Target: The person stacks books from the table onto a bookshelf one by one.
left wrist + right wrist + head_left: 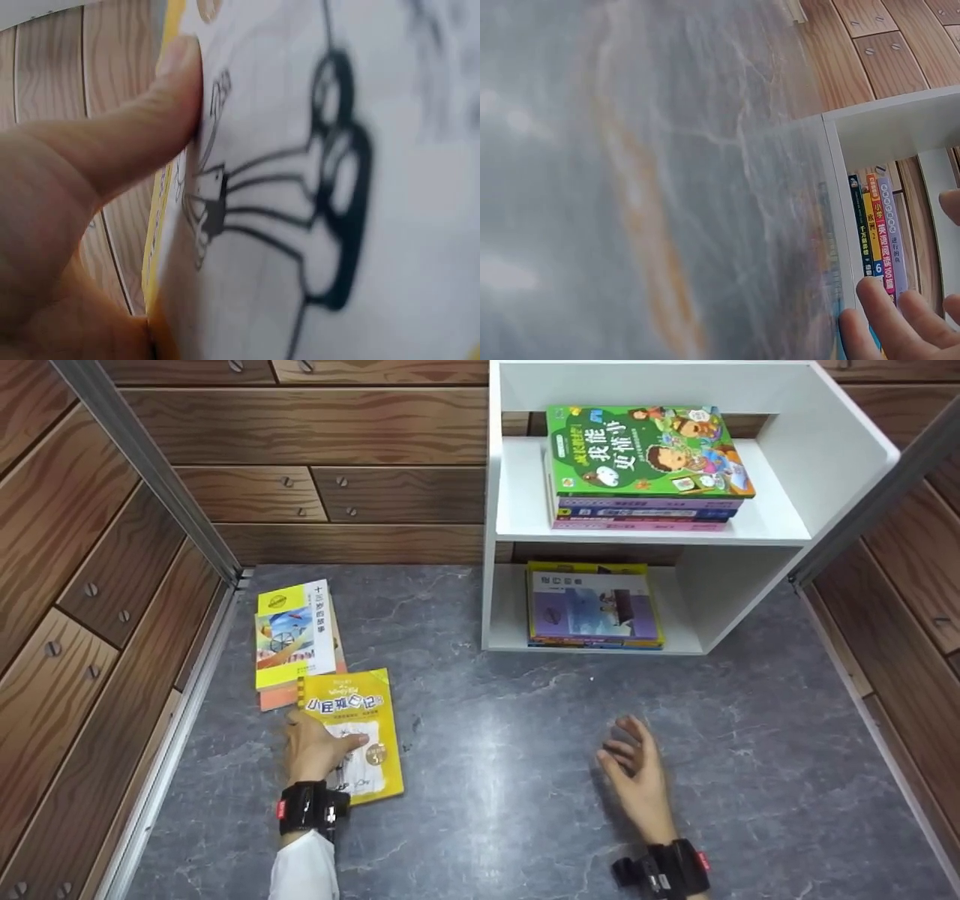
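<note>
My left hand (313, 746) is at the left edge of a yellow paperback book (386, 780). The thumb lies across the white picture panel on its cover, and the other fingers go over the edge, where their tips are hidden. In the left wrist view, the thumb (142, 131) presses on the cover, close to line drawings of a figure. The yellow book overlaps the near end of two stacked books, a yellow-and-white one (296, 630) above an orange one (277, 699). Over the grey floor, my right hand (636, 769) holds nothing, its fingers loosely bent.
A white two-tier shelf (491, 585) stands at the back right. On its upper tier is a stack of books topped by a green one (645, 450); a purple-and-white book (592, 604) tops the lower stack. Wood-patterned walls (337, 427) enclose the marbled floor (480, 780).
</note>
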`<state>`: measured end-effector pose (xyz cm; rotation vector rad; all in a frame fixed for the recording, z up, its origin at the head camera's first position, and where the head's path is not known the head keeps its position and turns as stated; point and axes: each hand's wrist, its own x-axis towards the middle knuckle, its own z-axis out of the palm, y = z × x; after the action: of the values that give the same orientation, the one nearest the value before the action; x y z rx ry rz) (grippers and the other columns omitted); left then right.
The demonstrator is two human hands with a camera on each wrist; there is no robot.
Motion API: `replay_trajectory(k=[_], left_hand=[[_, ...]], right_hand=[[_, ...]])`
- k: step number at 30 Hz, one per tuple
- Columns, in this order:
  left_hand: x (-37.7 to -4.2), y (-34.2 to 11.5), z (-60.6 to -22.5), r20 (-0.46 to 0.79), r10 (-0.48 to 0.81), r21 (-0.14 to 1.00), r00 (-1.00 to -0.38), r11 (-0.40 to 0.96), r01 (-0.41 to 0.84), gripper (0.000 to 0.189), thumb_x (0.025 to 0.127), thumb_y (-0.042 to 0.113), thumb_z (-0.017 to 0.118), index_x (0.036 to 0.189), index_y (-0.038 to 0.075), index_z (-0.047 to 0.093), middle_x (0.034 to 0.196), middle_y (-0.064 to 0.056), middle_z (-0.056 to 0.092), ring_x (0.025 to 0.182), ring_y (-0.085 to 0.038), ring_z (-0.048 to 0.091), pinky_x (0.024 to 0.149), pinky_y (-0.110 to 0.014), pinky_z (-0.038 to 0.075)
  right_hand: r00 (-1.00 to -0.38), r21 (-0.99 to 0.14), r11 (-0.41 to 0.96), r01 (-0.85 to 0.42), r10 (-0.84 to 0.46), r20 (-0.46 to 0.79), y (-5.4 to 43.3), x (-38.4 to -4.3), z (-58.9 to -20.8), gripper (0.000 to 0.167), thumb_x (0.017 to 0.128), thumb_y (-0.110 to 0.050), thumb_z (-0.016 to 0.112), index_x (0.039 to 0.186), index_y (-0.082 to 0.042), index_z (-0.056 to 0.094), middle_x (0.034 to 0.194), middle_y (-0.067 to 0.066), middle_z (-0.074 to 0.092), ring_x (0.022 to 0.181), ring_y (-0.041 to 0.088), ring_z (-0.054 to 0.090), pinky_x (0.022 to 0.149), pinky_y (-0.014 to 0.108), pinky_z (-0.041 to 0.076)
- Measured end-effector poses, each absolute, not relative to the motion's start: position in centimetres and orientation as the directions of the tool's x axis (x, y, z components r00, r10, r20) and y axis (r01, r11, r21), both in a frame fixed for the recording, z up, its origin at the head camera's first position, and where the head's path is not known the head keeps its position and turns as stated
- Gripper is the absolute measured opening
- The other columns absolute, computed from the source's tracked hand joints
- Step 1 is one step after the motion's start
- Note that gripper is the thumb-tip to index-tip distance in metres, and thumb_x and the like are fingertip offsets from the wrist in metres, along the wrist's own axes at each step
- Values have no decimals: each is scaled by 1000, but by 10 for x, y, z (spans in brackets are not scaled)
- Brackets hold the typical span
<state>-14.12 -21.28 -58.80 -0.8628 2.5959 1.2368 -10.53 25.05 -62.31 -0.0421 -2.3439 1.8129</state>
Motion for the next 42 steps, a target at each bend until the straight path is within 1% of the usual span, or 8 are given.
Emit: replay_trajectory(k=[11,16,19,23,27,30,35,42], left_hand=[[-140,-195,-576,-279,-379,846,-882,338,-413,110,77,27,94,152,-2,19,122,-23,56,99,-36,68,81,-43,60],[-142,-174,-564,-212,-368,913,-905,255,-318,110,83,23,89,159,4,11,133,-24,53,112,-39,64,96,-47,55],[-143,-159,-558,-190,-362,940,-913,202,-275,109,83,21,90,159,6,13,136,-23,51,117,-39,60,101,-49,52],[-144,-135,-551,-163,-370,960,-915,154,-233,102,78,20,93,152,6,24,130,-20,54,111,-36,62,94,-48,56],[-143,-110,-548,-100,-364,980,-926,125,-155,87,74,18,95,136,2,36,119,-19,59,100,-33,65,82,-43,60],[-141,-91,-547,-56,-343,992,-938,85,-91,80,73,17,96,127,2,40,113,-18,61,93,-30,67,76,-41,61],[-141,-61,-549,13,-324,1000,-946,26,4,76,73,14,96,125,1,42,110,-17,64,88,-28,68,74,-41,62],[-141,-24,-553,90,-279,993,-956,-55,109,73,74,17,96,124,3,45,106,-13,69,87,-24,70,75,-40,62]], right_hand=[[-979,-967,203,-153,101,176,250,-102,-620,70,100,0,67,159,5,29,152,25,47,118,17,62,95,16,49],[-978,-969,196,-150,111,174,248,-102,-620,68,99,0,68,157,5,33,150,25,49,116,17,63,94,17,51],[-981,-974,185,-133,115,156,246,-101,-618,67,99,0,67,157,5,34,150,24,50,117,17,62,93,18,52],[-989,-981,172,-88,103,106,241,-102,-613,67,101,-4,66,158,3,32,152,22,48,120,19,60,91,19,53],[-994,-982,179,-57,85,73,234,-101,-609,67,103,-9,66,159,0,31,154,20,46,124,24,58,94,20,51],[-994,-983,169,-75,65,88,228,-100,-607,66,103,-8,65,159,-2,32,154,20,47,126,29,58,95,20,51],[-989,-982,136,-134,40,140,214,-100,-604,59,105,-6,60,158,0,35,151,22,49,124,32,60,95,23,55],[-987,-981,119,-151,32,156,195,-104,-597,48,110,-9,50,155,5,39,151,27,48,121,8,61,102,25,51]])
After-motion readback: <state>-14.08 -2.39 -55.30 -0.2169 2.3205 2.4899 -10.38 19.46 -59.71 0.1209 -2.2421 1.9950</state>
